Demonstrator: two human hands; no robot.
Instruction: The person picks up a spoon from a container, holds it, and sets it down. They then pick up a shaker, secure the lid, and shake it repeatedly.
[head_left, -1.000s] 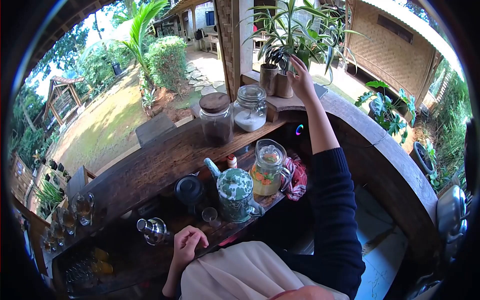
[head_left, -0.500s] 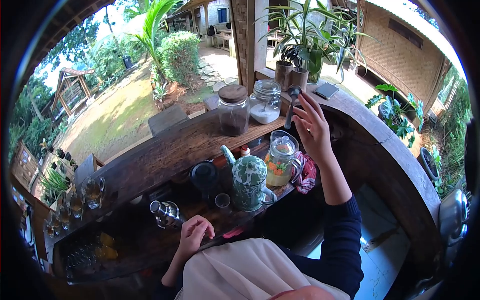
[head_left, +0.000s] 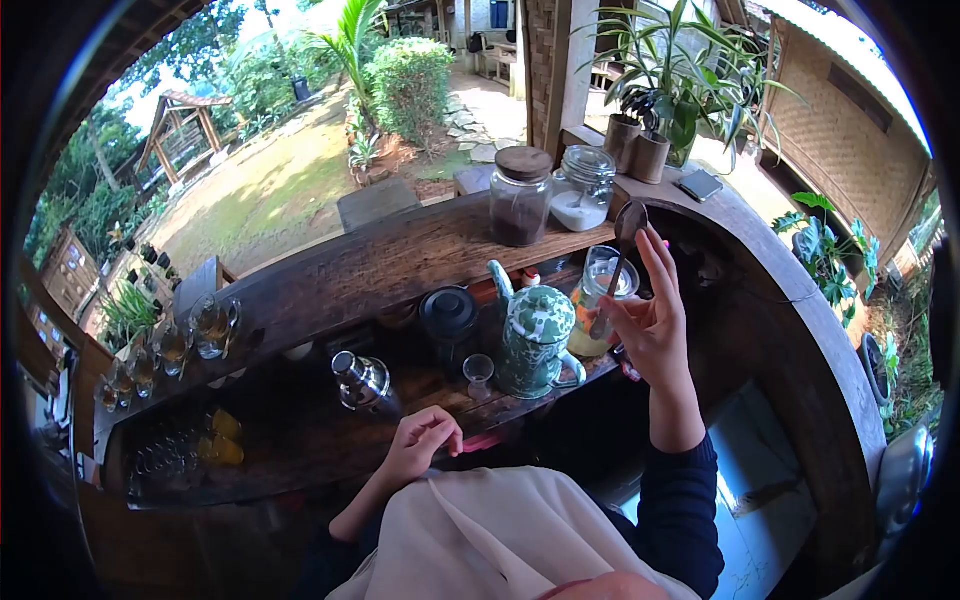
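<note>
Status from my feed: right hand [head_left: 655, 330] is raised over the right end of the desk [head_left: 300, 440], fingers closed on the handle of a dark spoon [head_left: 630, 220]. The spoon is near upright, bowl on top, handle running down into the fingers. It's in the air, touching nothing but the hand.

Left hand [head_left: 425, 440] sits at the near edge of the desk, fingers loosely curled, nothing in it.

Behind the spoon, toward the desk's right end: a glass pitcher [head_left: 596, 300] of yellowish drink. Just left of it is a green patterned kettle [head_left: 535, 335], the two touching or nearly so; I can't tell which. A small glass [head_left: 478, 368] stands just left of the kettle's base, with a black lidded pot [head_left: 447, 312] behind it. A metal shaker [head_left: 362, 382] is mid-desk, the thing nearest the left hand.

On the raised ledge [head_left: 400, 265] along the far edge: a wooden-lidded jar [head_left: 520, 195] of dark grounds, with a glass jar [head_left: 583, 188] of white powder just beside it. Further right on the ledge are potted plants [head_left: 640, 150] and a phone [head_left: 700, 185]. Drinking glasses [head_left: 210, 325] cluster at the ledge's left end.
</note>
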